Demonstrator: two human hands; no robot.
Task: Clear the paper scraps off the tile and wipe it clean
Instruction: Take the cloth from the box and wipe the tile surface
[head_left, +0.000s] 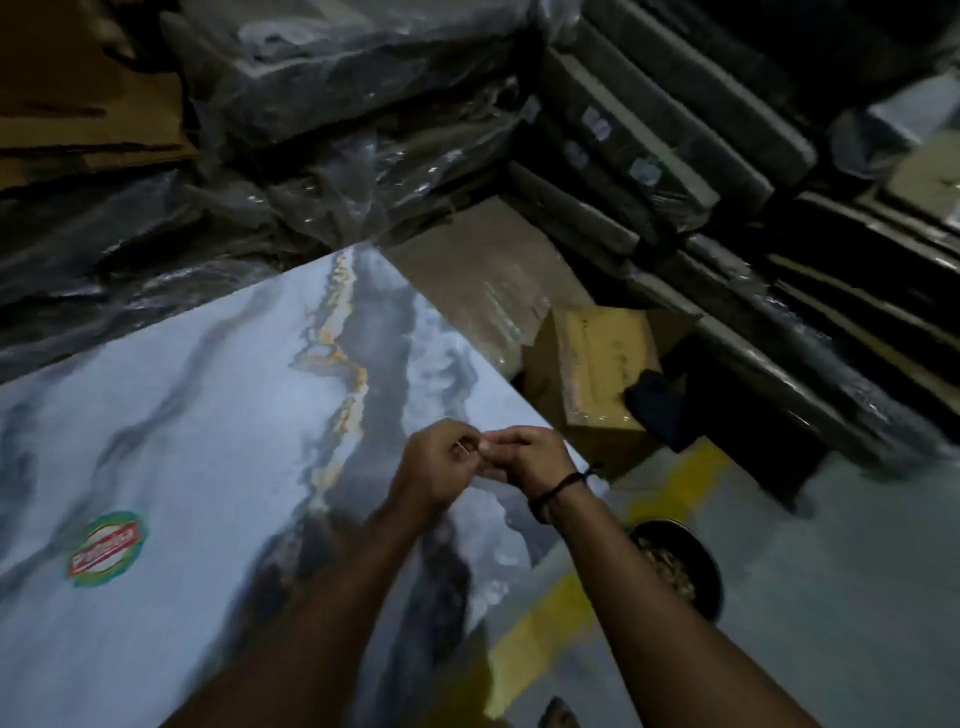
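Note:
A large glossy marble-patterned tile with grey and gold veins fills the lower left. A round green and red sticker lies on its left part. Above the tile's right edge my left hand and my right hand meet, fingers curled. Between their fingertips they pinch a small pale scrap, too small and blurred to make out. A dark band circles my right wrist.
A black bin holding pale scraps stands on the floor right of the tile, beside a yellow floor line. A cardboard box sits behind it. Plastic-wrapped stacks and boxed tiles crowd the back.

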